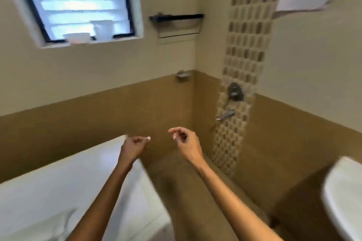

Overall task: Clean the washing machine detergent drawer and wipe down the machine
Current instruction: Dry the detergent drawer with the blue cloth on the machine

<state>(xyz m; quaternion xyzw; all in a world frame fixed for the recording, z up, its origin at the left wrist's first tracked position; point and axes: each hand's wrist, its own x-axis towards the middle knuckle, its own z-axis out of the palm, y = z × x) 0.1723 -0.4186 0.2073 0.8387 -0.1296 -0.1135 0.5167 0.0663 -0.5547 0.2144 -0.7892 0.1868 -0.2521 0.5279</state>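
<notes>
At seven o'clock the washing machine point(64, 188) waits while left hand point(131, 148) and right hand point(188, 144), loosely curled and empty, risk groping blind, the gaze being high.

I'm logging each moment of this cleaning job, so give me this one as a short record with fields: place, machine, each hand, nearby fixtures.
place: tiled bathroom, blurred view
machine: white top, lower left
left hand: raised over the machine's far corner, fingers curled, holding nothing
right hand: raised, fingers loosely curled, holding nothing
fixtures: tap on the right wall, shelf, window, sink
</notes>
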